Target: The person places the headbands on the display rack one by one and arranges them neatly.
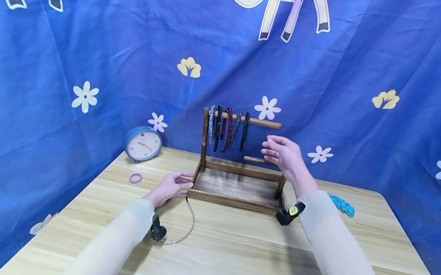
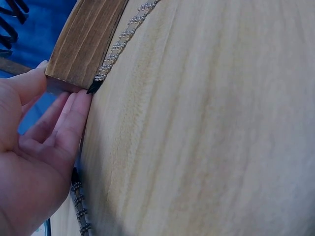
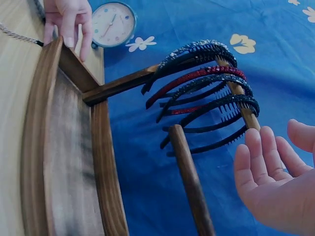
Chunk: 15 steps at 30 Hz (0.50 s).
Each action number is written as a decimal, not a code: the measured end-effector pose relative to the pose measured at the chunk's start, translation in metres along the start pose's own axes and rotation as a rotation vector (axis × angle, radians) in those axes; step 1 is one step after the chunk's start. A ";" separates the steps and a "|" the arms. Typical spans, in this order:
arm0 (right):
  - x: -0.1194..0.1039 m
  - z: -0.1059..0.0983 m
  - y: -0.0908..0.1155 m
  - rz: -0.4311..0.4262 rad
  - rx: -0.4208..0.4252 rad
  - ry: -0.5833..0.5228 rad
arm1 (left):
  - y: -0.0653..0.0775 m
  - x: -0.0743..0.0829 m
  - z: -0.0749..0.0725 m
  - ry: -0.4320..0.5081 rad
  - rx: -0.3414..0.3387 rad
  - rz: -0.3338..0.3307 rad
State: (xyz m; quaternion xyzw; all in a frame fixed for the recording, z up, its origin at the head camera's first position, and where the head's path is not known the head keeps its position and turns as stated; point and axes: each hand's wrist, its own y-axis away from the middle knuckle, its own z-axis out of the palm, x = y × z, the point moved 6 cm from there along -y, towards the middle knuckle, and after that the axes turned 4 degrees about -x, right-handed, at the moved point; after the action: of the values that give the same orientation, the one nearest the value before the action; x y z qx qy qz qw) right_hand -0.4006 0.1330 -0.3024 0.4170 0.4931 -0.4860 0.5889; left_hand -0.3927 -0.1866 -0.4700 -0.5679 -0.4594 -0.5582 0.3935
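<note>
A wooden rack [image 1: 232,201] with a tray base carries several glittery headbands on its upper bar [image 1: 267,123], in blue, black and dark red. My left hand [image 1: 171,188] grips the tray's left end; in the left wrist view, thumb and fingers lie on either side of the wooden corner [image 2: 88,39]. A beaded band [image 1: 191,228] with black ends lies on the table, partly hidden by my left wrist. Near the free end of the upper bar, my right hand [image 1: 283,156] is raised with fingers loosely extended and nothing in it. The hanging headbands [image 3: 197,78] show close beyond its fingertips in the right wrist view.
A blue round clock [image 1: 143,145] stands at the back left of the table [image 1: 227,262], with a purple ring [image 1: 135,178] in front of it. Behind my right forearm lies a bright blue braided piece [image 1: 342,205]. A blue patterned cloth [image 1: 131,48] hangs behind. A shorter lower bar [image 1: 257,160] juts leftward.
</note>
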 end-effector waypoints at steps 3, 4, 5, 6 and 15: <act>0.004 0.001 0.007 -0.008 -0.023 0.002 | 0.000 -0.001 -0.001 -0.002 0.014 -0.007; 0.006 0.001 0.010 -0.009 -0.027 0.006 | 0.000 -0.001 -0.001 -0.005 0.016 -0.008; 0.007 0.001 0.012 -0.012 -0.033 0.010 | 0.000 -0.002 -0.001 -0.005 0.020 -0.011; 0.009 0.002 0.014 -0.015 -0.041 0.012 | 0.000 -0.001 -0.001 -0.011 0.016 -0.009; 0.025 0.006 0.035 -0.049 -0.110 0.006 | 0.000 0.000 0.001 -0.011 0.009 -0.013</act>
State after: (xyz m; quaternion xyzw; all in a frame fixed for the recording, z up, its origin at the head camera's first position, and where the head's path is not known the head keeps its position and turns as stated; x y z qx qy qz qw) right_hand -0.3639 0.1290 -0.3257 0.3734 0.5309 -0.4712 0.5973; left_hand -0.3926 -0.1857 -0.4705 -0.5663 -0.4678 -0.5553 0.3899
